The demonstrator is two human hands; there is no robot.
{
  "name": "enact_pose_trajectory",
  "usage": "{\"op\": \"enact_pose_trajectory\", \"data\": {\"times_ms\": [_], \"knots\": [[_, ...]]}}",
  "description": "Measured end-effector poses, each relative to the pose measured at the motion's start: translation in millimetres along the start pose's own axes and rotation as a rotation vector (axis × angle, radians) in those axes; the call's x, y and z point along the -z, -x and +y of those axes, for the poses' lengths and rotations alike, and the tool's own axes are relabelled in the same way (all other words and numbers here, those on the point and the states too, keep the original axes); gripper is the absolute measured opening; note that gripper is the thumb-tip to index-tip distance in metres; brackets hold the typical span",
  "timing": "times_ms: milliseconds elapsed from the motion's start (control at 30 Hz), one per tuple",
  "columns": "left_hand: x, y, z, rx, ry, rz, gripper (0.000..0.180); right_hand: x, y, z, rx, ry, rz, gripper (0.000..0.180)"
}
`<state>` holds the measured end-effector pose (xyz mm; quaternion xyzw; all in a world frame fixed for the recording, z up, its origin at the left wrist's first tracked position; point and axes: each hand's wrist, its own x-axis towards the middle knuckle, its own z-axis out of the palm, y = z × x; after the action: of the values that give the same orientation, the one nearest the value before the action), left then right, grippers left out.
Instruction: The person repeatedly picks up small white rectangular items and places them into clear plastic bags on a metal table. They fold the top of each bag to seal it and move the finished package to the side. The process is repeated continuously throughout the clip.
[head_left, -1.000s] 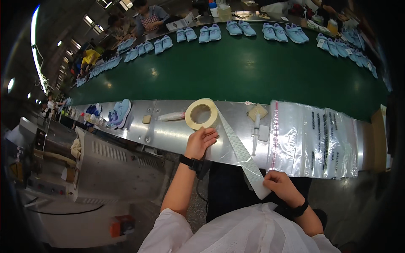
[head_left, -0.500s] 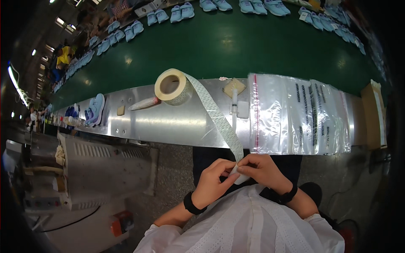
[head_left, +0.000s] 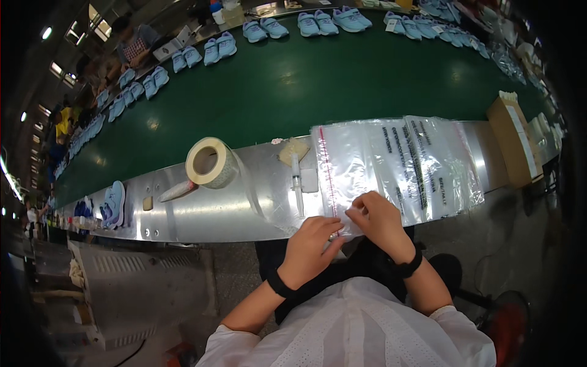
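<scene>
Two bare hands meet at the near edge of a silver metal shelf [head_left: 202,214]. Both wear black wristbands. The left hand [head_left: 310,244] and the right hand [head_left: 376,217] pinch the lower corner of a clear plastic bag [head_left: 342,168] with a red strip down its left side. It lies leftmost on a fanned stack of clear bags [head_left: 422,162] printed with black lettering, spread flat on the shelf. Just left of the bags lie a syringe [head_left: 297,183] and a tan pad [head_left: 295,150]. Further left, a roll of clear tape [head_left: 211,163] stands tilted, its tape trailing toward the hands. A cardboard box [head_left: 512,144] sits to the right. Beyond, pale blue shoes [head_left: 220,48] ride a green conveyor belt [head_left: 293,85].
</scene>
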<state>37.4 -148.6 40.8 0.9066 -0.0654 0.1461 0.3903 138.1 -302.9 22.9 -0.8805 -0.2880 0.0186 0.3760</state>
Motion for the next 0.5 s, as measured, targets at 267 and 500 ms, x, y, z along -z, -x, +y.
{"op": "enact_pose_trajectory", "data": {"times_ms": [267,500], "knots": [[-21,-6,-17,-0.026,-0.243,-0.191,0.028,-39,-18,45,0.008,0.562,0.225,0.031],[-11,-14,-22,-0.026,-0.150,-0.291,0.029,-37,-19,32,0.127,0.410,0.302,0.014]]}}
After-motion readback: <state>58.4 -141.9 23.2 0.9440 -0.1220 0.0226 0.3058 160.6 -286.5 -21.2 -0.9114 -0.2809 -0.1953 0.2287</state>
